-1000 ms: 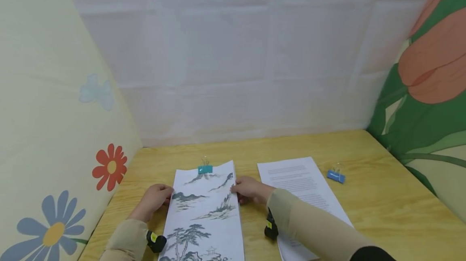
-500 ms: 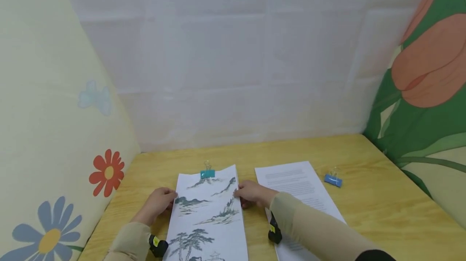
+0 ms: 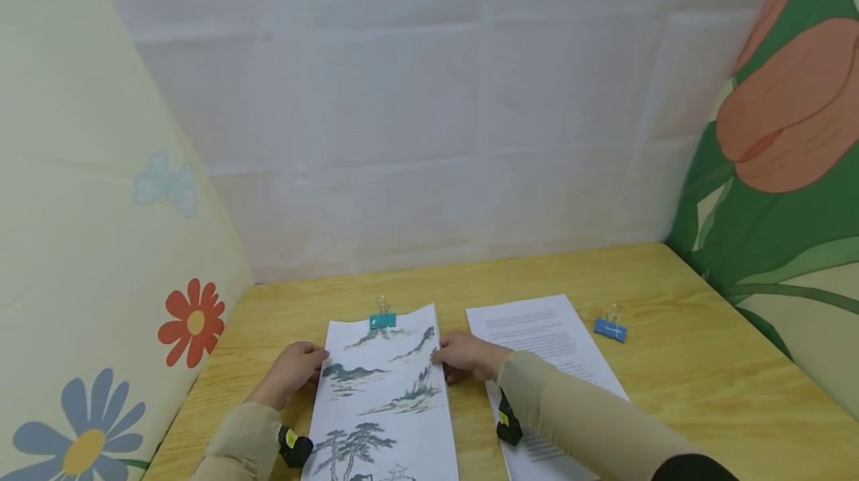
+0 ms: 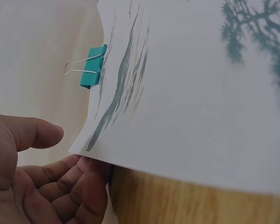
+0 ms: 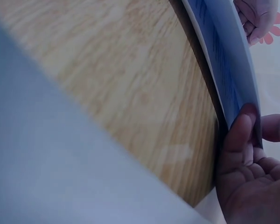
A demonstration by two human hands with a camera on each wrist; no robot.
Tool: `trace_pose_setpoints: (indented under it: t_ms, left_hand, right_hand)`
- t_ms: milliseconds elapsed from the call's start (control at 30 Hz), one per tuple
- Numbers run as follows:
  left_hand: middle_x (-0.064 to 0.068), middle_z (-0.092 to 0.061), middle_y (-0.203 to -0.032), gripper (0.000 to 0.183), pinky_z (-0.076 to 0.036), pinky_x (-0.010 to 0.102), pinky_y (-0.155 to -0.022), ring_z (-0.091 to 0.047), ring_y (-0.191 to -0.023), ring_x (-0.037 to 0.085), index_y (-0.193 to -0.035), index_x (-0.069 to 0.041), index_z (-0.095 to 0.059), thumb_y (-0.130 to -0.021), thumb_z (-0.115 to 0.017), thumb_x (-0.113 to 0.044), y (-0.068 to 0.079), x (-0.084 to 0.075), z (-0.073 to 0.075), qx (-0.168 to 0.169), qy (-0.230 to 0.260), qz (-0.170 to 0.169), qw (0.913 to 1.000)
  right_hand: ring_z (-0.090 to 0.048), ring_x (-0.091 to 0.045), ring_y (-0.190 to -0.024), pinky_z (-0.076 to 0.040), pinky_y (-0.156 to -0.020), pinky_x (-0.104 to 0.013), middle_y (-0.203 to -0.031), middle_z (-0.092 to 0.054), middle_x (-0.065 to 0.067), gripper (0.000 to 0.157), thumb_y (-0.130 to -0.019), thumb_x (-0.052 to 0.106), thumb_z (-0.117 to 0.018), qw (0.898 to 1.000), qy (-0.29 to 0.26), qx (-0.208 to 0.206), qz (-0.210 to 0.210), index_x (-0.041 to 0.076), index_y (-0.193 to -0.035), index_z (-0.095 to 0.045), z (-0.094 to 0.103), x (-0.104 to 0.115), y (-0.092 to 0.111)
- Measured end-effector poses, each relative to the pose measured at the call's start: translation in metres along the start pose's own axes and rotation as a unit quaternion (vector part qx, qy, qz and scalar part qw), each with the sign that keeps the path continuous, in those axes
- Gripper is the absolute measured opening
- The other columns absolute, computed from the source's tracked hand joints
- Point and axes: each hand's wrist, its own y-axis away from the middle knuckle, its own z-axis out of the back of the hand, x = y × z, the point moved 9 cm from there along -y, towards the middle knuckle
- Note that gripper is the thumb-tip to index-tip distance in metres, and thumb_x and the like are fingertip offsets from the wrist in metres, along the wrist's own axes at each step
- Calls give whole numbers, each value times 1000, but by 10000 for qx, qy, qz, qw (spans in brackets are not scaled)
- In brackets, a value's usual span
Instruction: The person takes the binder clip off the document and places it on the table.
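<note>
A sheaf of paper with an ink landscape on top (image 3: 396, 350) lies in front of me, its far edge gripped by a teal binder clip (image 3: 382, 321). Along its left edge sits my left hand (image 3: 291, 373); in the left wrist view the loosely bent fingers (image 4: 91, 186) touch it from below, while the thumb stays apart from the paper. My right hand (image 3: 470, 356) pinches the opposite edge between thumb and fingers. The right wrist view shows the sheaf's edge (image 5: 245, 60) raised from the table, with blue-looking printed lines on the underside.
Right of the sheaf, printed text pages (image 3: 530, 328) lie partly beneath the right forearm. A blue binder clip (image 3: 611, 329) sits farther right on the wooden table (image 3: 705, 369). A white cloth (image 3: 416, 130) hangs behind, and flower-patterned panels (image 3: 80, 257) flank both sides.
The view has shifted slightly. Both hands keep their places at the sheaf's edges, and the teal clip stays on it.
</note>
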Motion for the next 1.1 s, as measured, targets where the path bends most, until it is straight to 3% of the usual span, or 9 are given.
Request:
trace_pose_setpoints:
  t_ms: [1100]
  left_hand:
    - [17, -61, -97, 28, -50, 34, -66, -58, -82, 25, -117, 14, -59, -100, -56, -8, -8, -4, -10, -123, -147, -237, 9995]
  right_hand:
    - [-56, -13, -62, -50, -59, -24, -75, -64, -6, 14, -101, 8, -63, 9999, 139, 90, -35, 2, -89, -67, 9, -3, -4]
